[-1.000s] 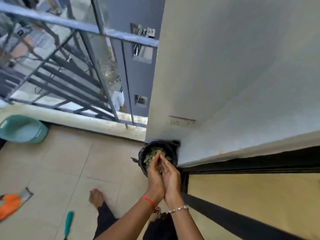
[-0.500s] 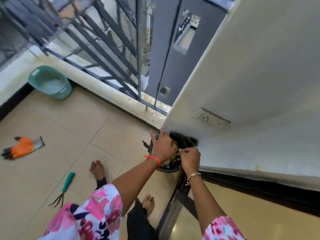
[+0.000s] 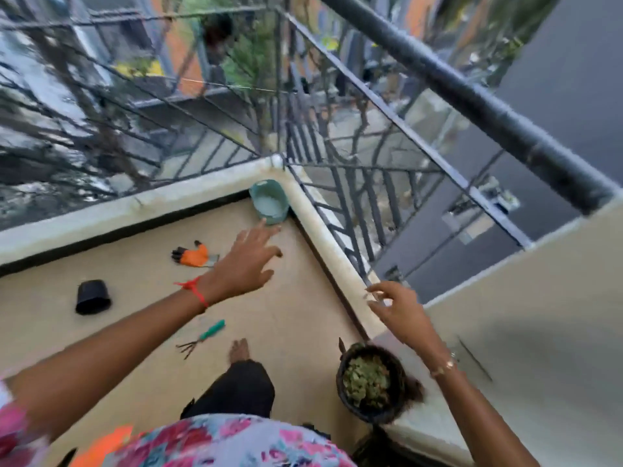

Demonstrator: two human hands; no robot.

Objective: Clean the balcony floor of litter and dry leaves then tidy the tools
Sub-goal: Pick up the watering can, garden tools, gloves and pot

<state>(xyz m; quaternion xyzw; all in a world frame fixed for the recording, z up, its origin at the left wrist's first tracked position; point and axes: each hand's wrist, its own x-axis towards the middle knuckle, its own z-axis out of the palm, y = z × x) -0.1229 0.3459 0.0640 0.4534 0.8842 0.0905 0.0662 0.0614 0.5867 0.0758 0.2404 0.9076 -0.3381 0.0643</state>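
A black bin point(image 3: 371, 384) full of dry green leaves stands by the wall at lower right. My right hand point(image 3: 397, 308) hovers above and behind it, fingers apart, holding nothing. My left hand point(image 3: 249, 261) is stretched out over the tan floor, fingers spread and empty. On the floor lie a small hand rake with a green handle point(image 3: 202, 337), an orange and black glove point(image 3: 194, 256), and a black pot point(image 3: 92, 296) tipped on its side.
A teal basin point(image 3: 271, 202) sits in the far corner under the metal railing point(image 3: 371, 106). A white curb point(image 3: 333, 254) runs along the floor's edges. My bare foot point(image 3: 239, 350) is beside the rake. An orange item point(image 3: 101, 446) shows at the bottom left.
Both hands have let go of the bin's rim and lifted away, the left swinging out over the floor. The view has turned left toward the balcony corner.
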